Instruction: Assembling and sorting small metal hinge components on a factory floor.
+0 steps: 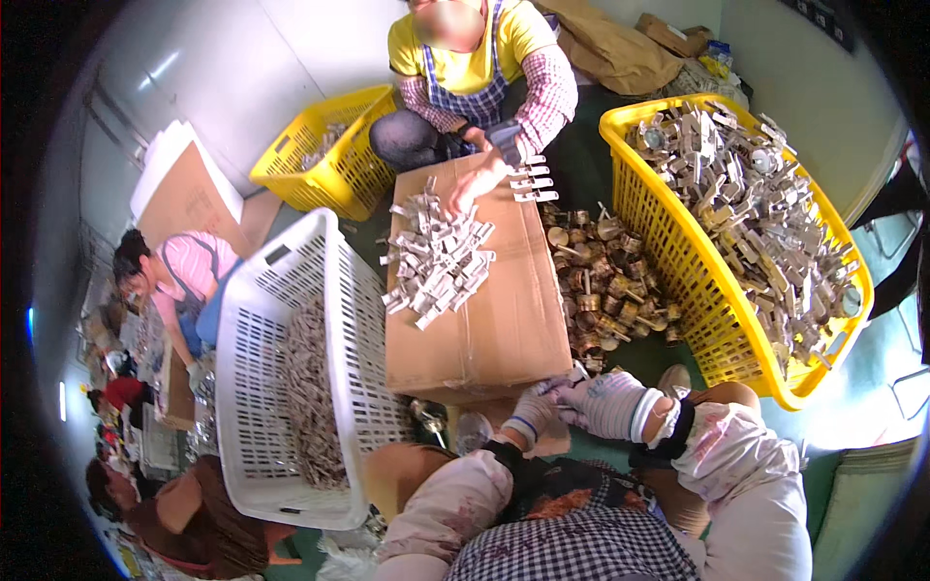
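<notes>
My left hand (531, 412) and my right hand (608, 404), both in whitish knit gloves, meet just off the near edge of a cardboard box (518, 320). Their fingers are closed around a small piece with a bit of metallic grey at the tips; its kind is mostly hidden. On the box lies a heap of flat silvery metal parts (438, 254). A person across from me (470, 73) reaches a hand (475, 186) to that heap. Several similar parts (533, 181) lie in a row at the box's far right corner.
Brownish round metal pieces with stems (605, 290) are piled right of the box. Beyond stands a yellow basket (668, 276) heaped with metal parts. A white basket (366, 363) of small parts is at left, another yellow basket (363, 174) behind. More people work far left.
</notes>
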Motion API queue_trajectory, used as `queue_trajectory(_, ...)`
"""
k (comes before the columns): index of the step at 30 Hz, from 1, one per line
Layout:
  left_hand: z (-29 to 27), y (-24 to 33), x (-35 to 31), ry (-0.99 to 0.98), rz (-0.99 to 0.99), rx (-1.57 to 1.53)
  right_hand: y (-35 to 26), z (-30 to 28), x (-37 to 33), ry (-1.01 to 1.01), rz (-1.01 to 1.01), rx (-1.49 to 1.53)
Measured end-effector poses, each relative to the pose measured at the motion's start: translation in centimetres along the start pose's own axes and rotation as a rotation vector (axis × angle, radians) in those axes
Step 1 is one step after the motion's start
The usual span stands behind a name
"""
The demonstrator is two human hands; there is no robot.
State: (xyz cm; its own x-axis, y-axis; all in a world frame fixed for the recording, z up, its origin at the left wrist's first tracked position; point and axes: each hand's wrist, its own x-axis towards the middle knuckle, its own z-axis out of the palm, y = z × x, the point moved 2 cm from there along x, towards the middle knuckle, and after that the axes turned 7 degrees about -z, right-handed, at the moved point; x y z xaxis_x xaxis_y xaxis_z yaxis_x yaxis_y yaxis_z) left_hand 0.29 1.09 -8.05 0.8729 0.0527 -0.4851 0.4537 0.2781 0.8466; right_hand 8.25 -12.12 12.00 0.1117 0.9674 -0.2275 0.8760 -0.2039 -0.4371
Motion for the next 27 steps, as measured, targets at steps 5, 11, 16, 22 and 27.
queue_trajectory(5, -2.4, -4.0, 2.4, -0.012, -0.033, -0.233, -0.9, -0.6, 0.2, 0.038, -0.084, -0.015)
queue_trajectory(11, -1.6, -2.8, 2.3, -0.035, -0.197, -0.446, 0.0, 0.4, -0.1, 0.081, -0.138, 0.008)
queue_trajectory(16, -2.4, -3.7, 2.3, 0.046, 0.125, 0.127, -0.5, 0.2, 0.3, 0.038, -0.122, -0.022)
queue_trajectory(22, -2.3, -2.8, 2.3, -0.002, -0.217, -0.407, 0.1, 1.3, 0.5, 0.048, -0.138, -0.016)
queue_trajectory(27, -0.7, -0.4, 1.1, 0.054, -0.248, -0.386, 0.4, 1.3, 0.1, 0.057, -0.131, -0.004)
